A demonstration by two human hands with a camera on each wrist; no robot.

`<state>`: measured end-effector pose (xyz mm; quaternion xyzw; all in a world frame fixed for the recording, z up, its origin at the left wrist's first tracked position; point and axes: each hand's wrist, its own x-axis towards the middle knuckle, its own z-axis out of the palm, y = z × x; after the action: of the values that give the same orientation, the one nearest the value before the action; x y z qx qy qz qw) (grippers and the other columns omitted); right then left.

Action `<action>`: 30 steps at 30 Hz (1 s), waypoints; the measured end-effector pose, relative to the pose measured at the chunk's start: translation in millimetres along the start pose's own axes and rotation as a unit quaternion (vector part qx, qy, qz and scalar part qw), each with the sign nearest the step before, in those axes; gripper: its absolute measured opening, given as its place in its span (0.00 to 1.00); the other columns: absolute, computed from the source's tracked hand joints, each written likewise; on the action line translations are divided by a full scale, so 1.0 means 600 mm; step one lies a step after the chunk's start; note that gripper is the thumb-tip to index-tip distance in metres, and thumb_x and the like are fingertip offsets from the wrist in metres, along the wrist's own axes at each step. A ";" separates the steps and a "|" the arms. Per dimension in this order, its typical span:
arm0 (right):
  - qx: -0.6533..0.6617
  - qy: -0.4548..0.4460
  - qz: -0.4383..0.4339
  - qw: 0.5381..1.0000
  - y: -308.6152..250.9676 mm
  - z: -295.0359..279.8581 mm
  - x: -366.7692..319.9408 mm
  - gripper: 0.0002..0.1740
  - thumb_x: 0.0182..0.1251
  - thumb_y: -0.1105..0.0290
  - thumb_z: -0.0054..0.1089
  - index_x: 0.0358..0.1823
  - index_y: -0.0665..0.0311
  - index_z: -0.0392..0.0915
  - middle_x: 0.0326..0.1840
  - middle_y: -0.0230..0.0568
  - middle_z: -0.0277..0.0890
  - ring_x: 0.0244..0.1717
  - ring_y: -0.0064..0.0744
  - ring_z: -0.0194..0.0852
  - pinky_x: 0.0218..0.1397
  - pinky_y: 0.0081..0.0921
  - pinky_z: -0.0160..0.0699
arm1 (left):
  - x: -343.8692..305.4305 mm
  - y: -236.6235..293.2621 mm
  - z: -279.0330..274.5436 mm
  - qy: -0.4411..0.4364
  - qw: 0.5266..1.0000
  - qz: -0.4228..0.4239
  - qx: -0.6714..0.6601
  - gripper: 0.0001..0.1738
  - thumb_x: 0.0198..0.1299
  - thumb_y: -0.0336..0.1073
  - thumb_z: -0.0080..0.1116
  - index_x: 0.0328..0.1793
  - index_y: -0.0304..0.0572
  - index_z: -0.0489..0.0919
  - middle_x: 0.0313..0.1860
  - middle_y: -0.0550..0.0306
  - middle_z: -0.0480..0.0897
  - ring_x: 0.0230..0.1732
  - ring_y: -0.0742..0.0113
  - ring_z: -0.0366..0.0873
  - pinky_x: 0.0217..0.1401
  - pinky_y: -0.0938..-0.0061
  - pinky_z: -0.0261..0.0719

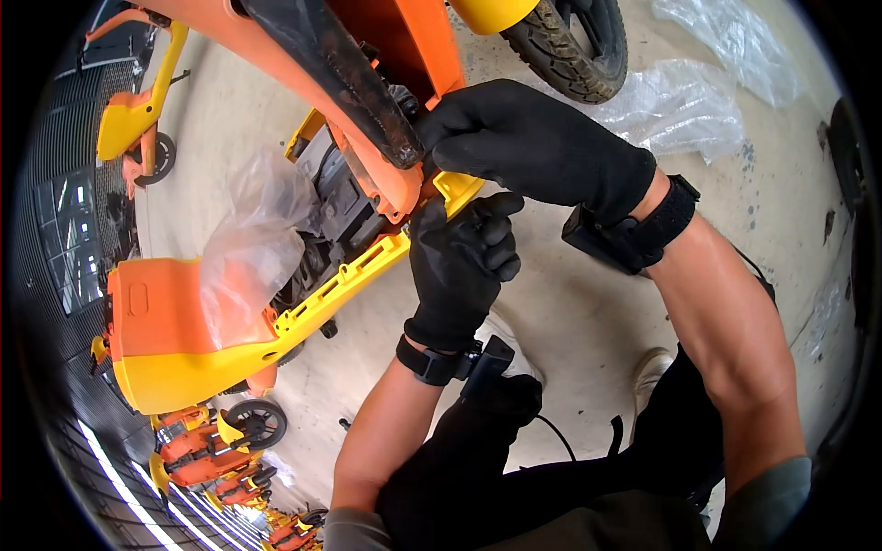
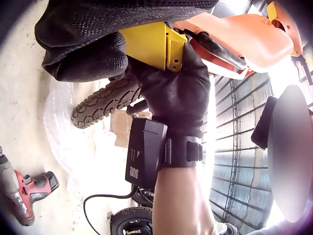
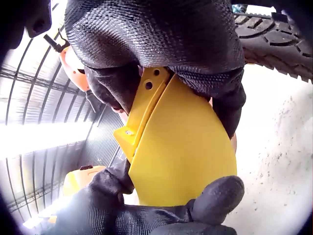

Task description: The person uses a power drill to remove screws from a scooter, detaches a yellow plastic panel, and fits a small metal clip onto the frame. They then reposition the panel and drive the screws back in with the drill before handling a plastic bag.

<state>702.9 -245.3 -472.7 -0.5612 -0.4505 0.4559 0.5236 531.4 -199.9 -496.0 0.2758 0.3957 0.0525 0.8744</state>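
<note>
A curved yellow panel (image 1: 457, 191) (image 2: 146, 44) (image 3: 183, 142) with small holes along one flange sits between two black-gloved hands, beside the orange body (image 1: 397, 188) of a scooter. The left hand (image 1: 459, 262) (image 2: 171, 95) (image 3: 161, 215) grips its lower edge, thumb and fingers on opposite sides. From above, the right hand (image 1: 542, 147) (image 2: 83, 41) (image 3: 156, 36) holds the panel's other end with curled fingers, which hide that end. How the panel meets the scooter body is hidden behind the hands.
A long yellow side frame (image 1: 340, 285) and orange cover (image 1: 161, 308) lie left, with clear plastic (image 1: 257, 230) over them. A tyre (image 1: 574, 55) stands above the right hand. A red power tool (image 2: 34, 188) lies on the floor. More scooters (image 1: 207, 455) stand lower left.
</note>
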 end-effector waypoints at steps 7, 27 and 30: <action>0.011 0.100 -0.116 0.988 0.012 0.024 -0.001 0.12 0.57 0.67 0.55 0.34 0.69 0.79 0.30 0.48 0.77 0.28 0.36 0.75 0.38 0.30 0.75 | -0.001 0.002 -0.008 0.000 1.000 -0.007 0.014 0.32 0.54 0.69 0.45 0.42 0.47 0.72 0.27 0.66 0.62 0.26 0.73 0.56 0.29 0.76 0.53; 0.061 -0.026 0.151 0.986 0.047 -0.033 -0.051 0.32 0.58 0.58 0.67 0.62 0.66 0.69 0.39 0.41 0.79 0.37 0.23 0.77 0.40 0.21 0.78 | -0.021 -0.012 -0.023 0.044 0.980 0.097 0.166 0.39 0.68 0.67 0.38 0.49 0.31 0.77 0.21 0.72 0.56 0.20 0.81 0.51 0.23 0.82 0.51; 0.124 -0.051 0.102 0.986 0.048 -0.007 -0.037 0.32 0.58 0.56 0.69 0.60 0.65 0.71 0.45 0.40 0.79 0.45 0.23 0.77 0.45 0.21 0.78 | -0.025 -0.016 -0.024 0.082 0.963 0.131 0.221 0.35 0.69 0.63 0.42 0.47 0.32 0.78 0.20 0.72 0.56 0.17 0.83 0.49 0.21 0.84 0.50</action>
<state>703.6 -269.1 -500.3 -0.5107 -0.3574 0.5874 0.5162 509.5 -206.4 -498.7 0.5059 0.4283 0.1000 0.7420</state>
